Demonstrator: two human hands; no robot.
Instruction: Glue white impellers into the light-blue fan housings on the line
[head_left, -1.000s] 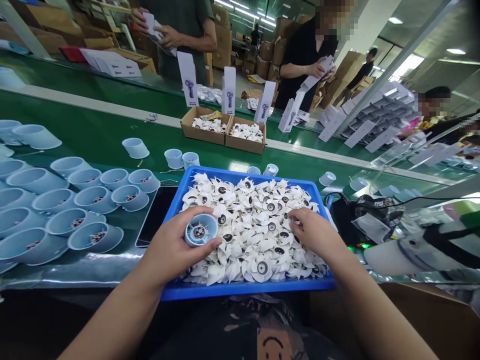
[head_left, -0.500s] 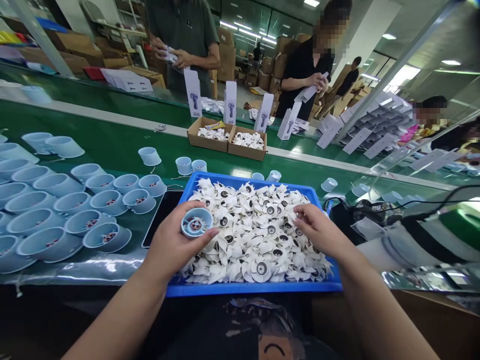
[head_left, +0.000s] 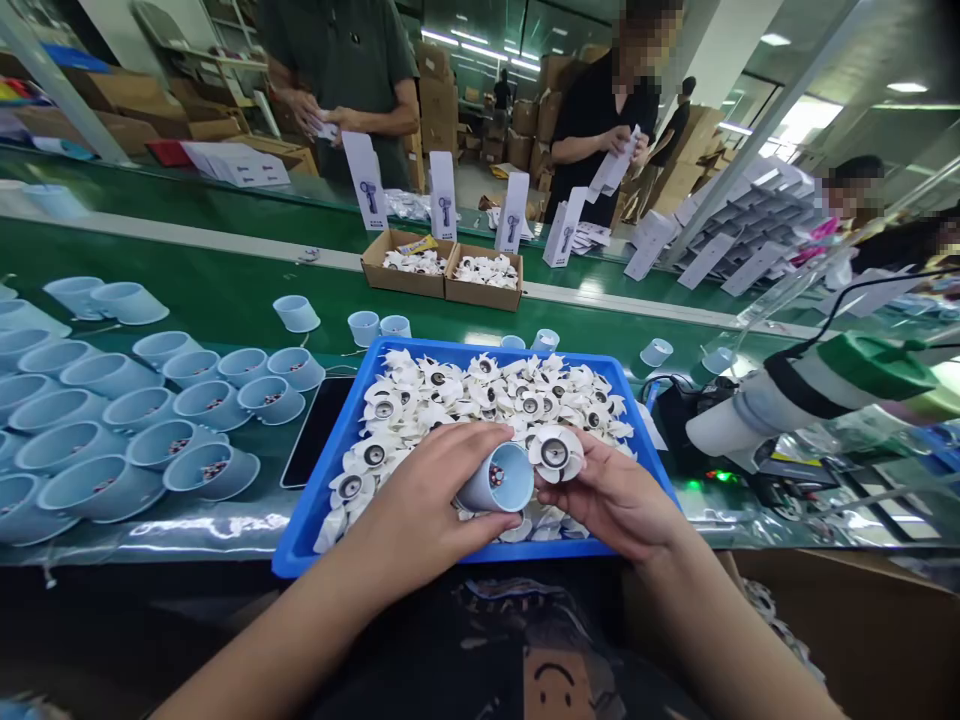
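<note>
My left hand (head_left: 424,510) is wrapped round a light blue fan housing (head_left: 499,478), tilted so that its open mouth faces right. My right hand (head_left: 611,495) pinches a white fan impeller (head_left: 556,452) right beside that mouth. Both hands hover over the near edge of a blue tray (head_left: 341,445) heaped with several white impellers (head_left: 480,395).
Rows of light blue housings (head_left: 142,405) lie on the green belt (head_left: 202,275) at the left, with a dark phone (head_left: 315,430) beside the tray. Two cardboard boxes (head_left: 442,270) and upright white cartons (head_left: 442,195) stand farther back. Other people work across the belt. A tool (head_left: 817,385) rests at the right.
My left hand has moved right and tipped the housing's mouth sideways. My right hand has lifted one impeller from the heap and brought it to the housing.
</note>
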